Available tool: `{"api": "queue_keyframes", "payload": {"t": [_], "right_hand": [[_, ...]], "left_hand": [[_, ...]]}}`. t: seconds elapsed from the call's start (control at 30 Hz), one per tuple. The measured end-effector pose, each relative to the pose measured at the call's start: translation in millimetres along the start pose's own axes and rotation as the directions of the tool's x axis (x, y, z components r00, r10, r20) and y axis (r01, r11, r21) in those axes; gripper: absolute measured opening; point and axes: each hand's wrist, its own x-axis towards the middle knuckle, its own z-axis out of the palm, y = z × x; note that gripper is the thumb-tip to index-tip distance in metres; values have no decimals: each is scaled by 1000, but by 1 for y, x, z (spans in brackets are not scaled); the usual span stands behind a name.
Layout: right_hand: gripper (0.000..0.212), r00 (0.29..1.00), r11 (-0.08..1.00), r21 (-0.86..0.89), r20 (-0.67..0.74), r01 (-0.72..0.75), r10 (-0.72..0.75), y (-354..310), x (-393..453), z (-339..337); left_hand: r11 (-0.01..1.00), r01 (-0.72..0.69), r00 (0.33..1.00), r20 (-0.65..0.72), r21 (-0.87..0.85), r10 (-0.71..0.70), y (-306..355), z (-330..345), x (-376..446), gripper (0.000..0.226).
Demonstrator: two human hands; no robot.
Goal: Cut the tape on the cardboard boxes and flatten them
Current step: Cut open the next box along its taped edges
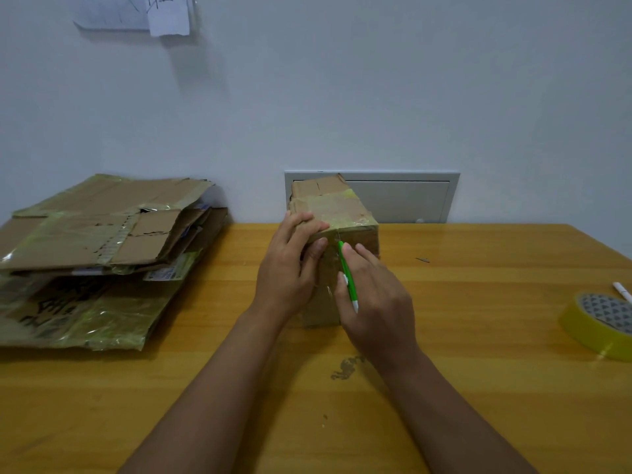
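A small taped cardboard box [345, 210] stands on the wooden table [478, 388] near the wall. My left hand [290, 265] grips the box's near left corner, fingers over the top edge and thumb on the front face. My right hand [372, 295] holds a green and white cutter [348, 275] like a pen. Its tip touches the tape at the front top edge of the box. My hands hide most of the box's front face.
A pile of flattened, taped cardboard boxes [95, 254] lies at the left of the table. A roll of yellow tape [602, 323] and a white pen [622, 290] sit at the right edge. A grey wall panel [410, 196] is behind the box.
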Motion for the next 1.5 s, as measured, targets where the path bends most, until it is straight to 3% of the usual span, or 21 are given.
{"api": "queue_keyframes", "payload": {"t": [0.97,1.43,1.5], "right_hand": [[40,996,997,-48,66,-58,61,-2,-13,5],[41,987,997,-22,135,-81,83,-1,-17,-1],[41,985,996,-10,148,-85,85,-1,-18,-2]], "left_hand": [[1000,-11,999,-33,-17,11,-1,1,1,27],[1000,19,1000,20,22,-20,1,-3,-1,34],[1000,25,998,52,18,-25,3,-3,-5,45]]}}
